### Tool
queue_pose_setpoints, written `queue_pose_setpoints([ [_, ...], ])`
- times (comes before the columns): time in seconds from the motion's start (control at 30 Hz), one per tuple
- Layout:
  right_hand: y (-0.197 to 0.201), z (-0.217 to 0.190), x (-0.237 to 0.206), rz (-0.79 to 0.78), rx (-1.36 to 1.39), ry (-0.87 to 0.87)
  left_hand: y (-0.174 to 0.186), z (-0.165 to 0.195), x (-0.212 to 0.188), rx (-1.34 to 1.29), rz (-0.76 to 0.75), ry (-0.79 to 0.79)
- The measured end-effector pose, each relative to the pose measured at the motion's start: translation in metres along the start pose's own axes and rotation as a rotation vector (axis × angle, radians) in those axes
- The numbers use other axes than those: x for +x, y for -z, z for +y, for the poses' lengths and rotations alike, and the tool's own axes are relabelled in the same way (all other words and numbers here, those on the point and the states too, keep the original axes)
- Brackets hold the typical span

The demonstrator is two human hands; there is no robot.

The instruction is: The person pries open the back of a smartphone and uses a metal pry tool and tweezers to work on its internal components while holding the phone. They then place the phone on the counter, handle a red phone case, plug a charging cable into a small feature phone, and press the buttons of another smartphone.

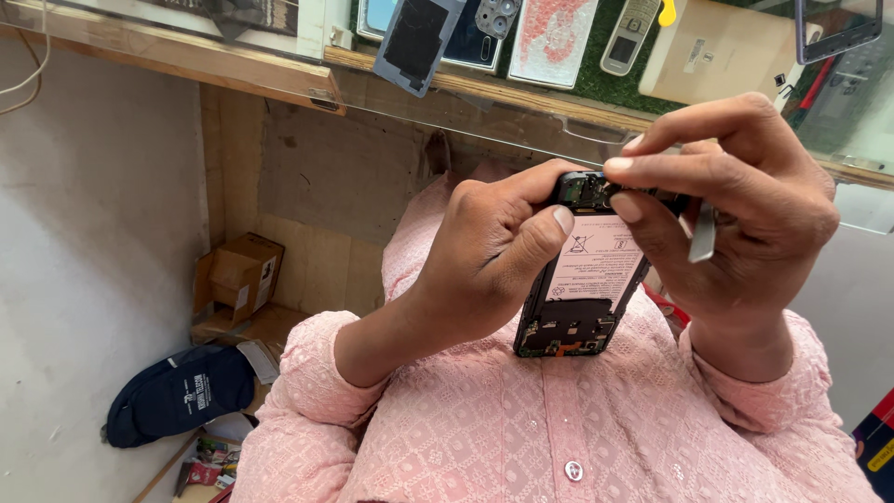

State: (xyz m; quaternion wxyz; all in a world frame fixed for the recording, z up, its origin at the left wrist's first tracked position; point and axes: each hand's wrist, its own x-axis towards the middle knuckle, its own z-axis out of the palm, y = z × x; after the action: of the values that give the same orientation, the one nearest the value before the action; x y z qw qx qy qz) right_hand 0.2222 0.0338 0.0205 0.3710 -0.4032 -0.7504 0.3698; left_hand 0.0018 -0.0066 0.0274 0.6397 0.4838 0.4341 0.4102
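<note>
Holding: an opened phone [582, 279] with its back cover off sits upright between both hands, above the lap and the pink shirt [521, 428], well below the desk edge.
Left hand: the left hand [489, 256] wraps the phone's left side, fingers [549, 228] curled narrow around the frame, the thumb pressed on the white battery label.
Right hand: the right hand [736, 214] comes over the phone's top end, its fingers [652, 172] pinched close on the upper edge by the camera section; a thin metal tool [703, 233] is tucked in the same hand, hanging down beside the phone's right side.
Phone inside: a pale battery [596, 256] fills the middle, dark circuit parts show at the top and at the bottom end.
Desk: a wooden desk [279, 79] with a glass top runs across the top of the view; on it lie a grey back cover [414, 42], a small old keypad phone [629, 33], a brown cardboard box [722, 51] and a patch of green mat [605, 84].
Floor: to the left, by the wall, a small open carton [237, 279] and a dark blue bag [182, 391].
</note>
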Motion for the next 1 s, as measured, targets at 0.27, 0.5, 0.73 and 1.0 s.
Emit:
queue_pose_setpoints([
  [0.27,0.011,0.008,0.017,-0.048,-0.156,0.248,0.001,0.000,0.000,0.021,-0.017,-0.022],
  [0.5,0.005,-0.009,0.004,-0.019,-0.165,0.364,0.002,0.000,0.003,-0.003,-0.020,-0.043],
  [0.73,-0.004,-0.028,-0.015,-0.096,-0.299,0.352,0.000,-0.003,0.003,-0.037,-0.007,-0.037],
  [1.0,-0.003,-0.022,-0.021,-0.103,-0.317,0.376,-0.004,-0.005,0.001,-0.114,-0.017,-0.019],
])
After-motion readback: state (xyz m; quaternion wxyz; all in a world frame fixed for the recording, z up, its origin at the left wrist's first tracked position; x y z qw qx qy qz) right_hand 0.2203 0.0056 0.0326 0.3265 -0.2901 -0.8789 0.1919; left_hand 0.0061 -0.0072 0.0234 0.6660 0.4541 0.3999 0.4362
